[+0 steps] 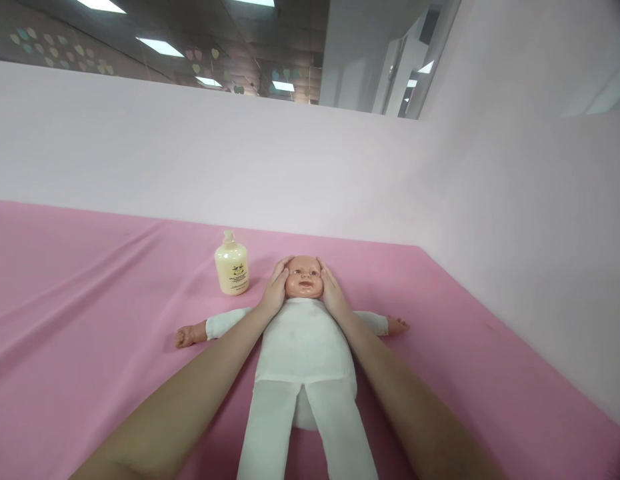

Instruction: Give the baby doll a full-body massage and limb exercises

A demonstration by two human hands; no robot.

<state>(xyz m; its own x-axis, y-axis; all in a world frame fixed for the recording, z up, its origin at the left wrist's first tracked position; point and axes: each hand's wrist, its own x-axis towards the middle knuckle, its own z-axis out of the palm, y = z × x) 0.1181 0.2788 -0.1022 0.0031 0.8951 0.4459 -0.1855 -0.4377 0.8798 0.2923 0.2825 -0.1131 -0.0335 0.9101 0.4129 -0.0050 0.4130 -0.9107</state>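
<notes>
A baby doll (305, 347) in white cloth clothing lies face up on the pink sheet, its arms spread out to both sides. My left hand (276, 285) rests flat along the side of the doll's head (304, 277) at the left of the picture, fingers stretched toward its crown. On the opposite side my right hand (333, 288) lies against the cheek in the same way, its fingers extended. Between them the doll's face stays visible. My forearms pass over the doll's upper arms and partly hide them. The lower legs run out of the picture.
A pale yellow pump bottle (233, 267) with a dark printed label stands left of the doll's head. The pink sheet (115, 300) has folds at the left. White walls (240, 167) border the surface at the back and right, with a window (240, 47) above.
</notes>
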